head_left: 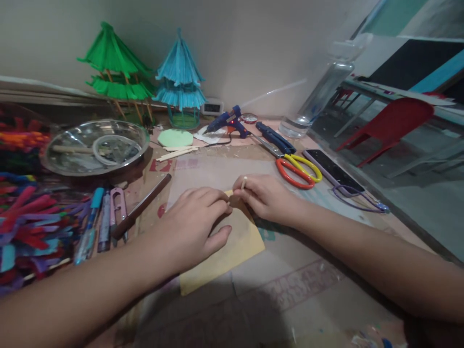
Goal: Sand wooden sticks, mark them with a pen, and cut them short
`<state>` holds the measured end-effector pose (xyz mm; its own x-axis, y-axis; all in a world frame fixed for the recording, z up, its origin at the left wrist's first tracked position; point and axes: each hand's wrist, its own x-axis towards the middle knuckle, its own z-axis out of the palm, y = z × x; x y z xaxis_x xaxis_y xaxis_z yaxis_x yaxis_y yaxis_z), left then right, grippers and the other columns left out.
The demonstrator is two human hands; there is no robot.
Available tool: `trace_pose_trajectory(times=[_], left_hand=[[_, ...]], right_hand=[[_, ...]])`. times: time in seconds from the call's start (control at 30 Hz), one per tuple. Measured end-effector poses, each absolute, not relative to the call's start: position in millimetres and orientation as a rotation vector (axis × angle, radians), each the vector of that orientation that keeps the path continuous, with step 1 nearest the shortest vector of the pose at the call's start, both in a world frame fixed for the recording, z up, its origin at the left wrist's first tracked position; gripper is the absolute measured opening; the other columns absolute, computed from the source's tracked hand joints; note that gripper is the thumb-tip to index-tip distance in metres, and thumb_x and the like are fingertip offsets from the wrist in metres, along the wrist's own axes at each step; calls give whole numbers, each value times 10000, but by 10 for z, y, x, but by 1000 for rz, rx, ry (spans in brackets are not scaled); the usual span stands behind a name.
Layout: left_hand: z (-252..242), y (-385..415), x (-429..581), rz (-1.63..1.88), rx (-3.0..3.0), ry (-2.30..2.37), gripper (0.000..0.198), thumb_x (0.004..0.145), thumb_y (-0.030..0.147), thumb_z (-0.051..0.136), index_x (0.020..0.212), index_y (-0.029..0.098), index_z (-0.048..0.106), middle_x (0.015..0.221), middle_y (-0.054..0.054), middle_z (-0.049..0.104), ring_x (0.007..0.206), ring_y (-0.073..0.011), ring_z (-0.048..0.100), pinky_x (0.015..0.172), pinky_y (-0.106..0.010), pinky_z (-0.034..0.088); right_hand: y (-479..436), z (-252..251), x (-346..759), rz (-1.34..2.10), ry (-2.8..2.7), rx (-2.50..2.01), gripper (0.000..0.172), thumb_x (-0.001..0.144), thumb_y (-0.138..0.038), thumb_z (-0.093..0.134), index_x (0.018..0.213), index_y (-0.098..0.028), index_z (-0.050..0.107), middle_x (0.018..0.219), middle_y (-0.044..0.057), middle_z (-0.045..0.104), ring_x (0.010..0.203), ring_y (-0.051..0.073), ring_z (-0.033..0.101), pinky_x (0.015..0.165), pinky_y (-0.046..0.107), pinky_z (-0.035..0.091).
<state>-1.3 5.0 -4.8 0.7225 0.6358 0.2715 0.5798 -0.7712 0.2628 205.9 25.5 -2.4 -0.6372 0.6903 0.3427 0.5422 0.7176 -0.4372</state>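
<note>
A yellow sheet of paper (pixel 232 251) lies on the brown work surface in front of me. My left hand (pixel 192 224) rests palm-down on it, fingers curled and pressed onto the sheet near its far corner. My right hand (pixel 264 195) is closed in a pinch round a thin pale stick (pixel 243 182) that stands up between thumb and forefinger at the same corner. Both hands meet at that corner, fingertips almost touching.
Orange-and-yellow scissors (pixel 297 169), a blue glue gun (pixel 228 121), a phone (pixel 331 169) and a clear bottle (pixel 319 92) lie to the right. A metal bowl (pixel 94 147), pens (pixel 90 222), coloured pipe cleaners (pixel 29 227) and two paper pagodas, green (pixel 114 67) and blue (pixel 180 77), stand left and behind.
</note>
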Motion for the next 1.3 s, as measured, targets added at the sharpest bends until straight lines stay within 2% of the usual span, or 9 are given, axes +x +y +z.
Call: trace_pose_trajectory(times=[0.13,0.5,0.63,0.73,1.3], left_hand=[[-40,43,-14,502,2756,989,183,850,239,564,1002,166,634,1028,-87,643,1034,-264,589,928,-454,472],[-37,37,-27,521,2733,1007,164,840,237,580,983,162,610,1082,-100,641,1046,-262,586,934,-449,466],[-27,43,-18,511,2732,1016,147,837,243,586,961,166,602,1025,-91,646,1013,-259,594,912,-442,473],[-21,36,-20,498,2721,1032,150,834,244,593,957,161,613,1051,-93,643,1025,-263,593,915,-443,471],[-50,33,-39,502,2731,1031,165,841,254,603,969,150,613,1035,-88,635,1032,-264,582,921,-433,462]], right_hand=[[250,-41,2055,448,-2457,-894,209,964,-241,415,819,-201,560,769,46,674,706,166,609,674,272,444],[233,-29,2027,349,-2440,-897,208,953,-209,418,816,-190,573,749,57,680,686,174,613,651,272,440],[240,-39,2027,388,-2457,-832,213,963,-219,428,820,-187,582,763,56,687,700,165,621,664,263,451],[256,-51,2044,286,-2452,-857,215,954,-197,415,814,-183,577,751,61,678,684,173,612,648,272,446],[240,-80,2021,213,-2445,-842,223,963,-197,424,797,-182,573,722,44,669,665,155,607,639,251,449]])
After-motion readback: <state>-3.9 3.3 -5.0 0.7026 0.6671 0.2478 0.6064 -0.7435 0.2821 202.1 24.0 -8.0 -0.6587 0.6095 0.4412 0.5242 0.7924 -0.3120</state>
